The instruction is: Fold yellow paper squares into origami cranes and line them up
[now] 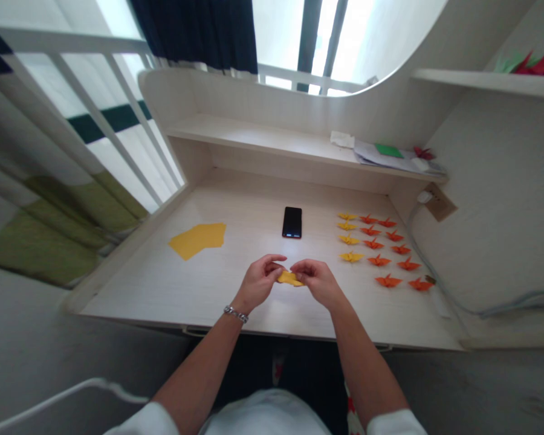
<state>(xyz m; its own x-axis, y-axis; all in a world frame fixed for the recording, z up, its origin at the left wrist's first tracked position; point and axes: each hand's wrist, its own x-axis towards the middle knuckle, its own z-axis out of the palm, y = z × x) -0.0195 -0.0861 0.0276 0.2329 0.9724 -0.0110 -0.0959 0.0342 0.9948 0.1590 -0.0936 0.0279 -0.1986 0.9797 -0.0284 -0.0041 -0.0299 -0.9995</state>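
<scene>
A small folded piece of yellow origami paper [291,278] is held between both hands, just above the desk near its front edge. My left hand [260,279] pinches its left end between thumb and fingers. At the other end, my right hand [316,279] grips the paper with the fingertips. The fingers cover part of the folds, so the exact shape cannot be made out. A silver chain bracelet [236,313] circles the left wrist.
Yellow paper sheets [198,239] lie on the desk's left. A black phone [292,222] rests behind the hands. Rows of yellow paper cranes [351,257] and orange paper cranes [379,260] stand to the right. Papers [367,153] lie on the shelf; a cable [428,272] runs down the right.
</scene>
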